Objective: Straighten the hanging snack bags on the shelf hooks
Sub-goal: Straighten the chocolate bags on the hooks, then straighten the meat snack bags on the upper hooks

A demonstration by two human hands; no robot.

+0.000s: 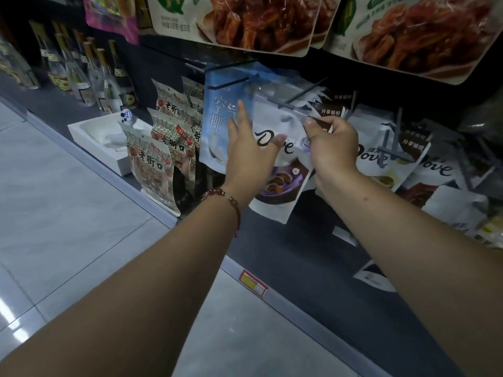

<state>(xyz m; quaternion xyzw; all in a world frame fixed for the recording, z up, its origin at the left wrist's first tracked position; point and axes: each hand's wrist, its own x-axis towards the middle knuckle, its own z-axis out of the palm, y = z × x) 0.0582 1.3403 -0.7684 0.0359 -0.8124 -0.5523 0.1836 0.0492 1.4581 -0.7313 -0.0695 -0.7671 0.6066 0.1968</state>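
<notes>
A white Dove snack bag [277, 131] hangs tilted from a black shelf hook [304, 91] at the middle of the rack. My right hand [333, 146] pinches its upper right corner between thumb and fingers. My left hand [246, 156] lies flat with straight fingers where that bag meets the light blue bag [217, 115] hanging on the neighbouring hook [231, 81]. More Dove bags [373, 156] hang askew to the right.
Patterned snack bags [160, 159] hang lower left, beside a white tray [100, 137] and glass bottles [79, 69]. Large bags with a red food picture [245, 20] hang overhead. The shelf's front edge carries a price tag [253, 282]. Tiled floor lies to the left.
</notes>
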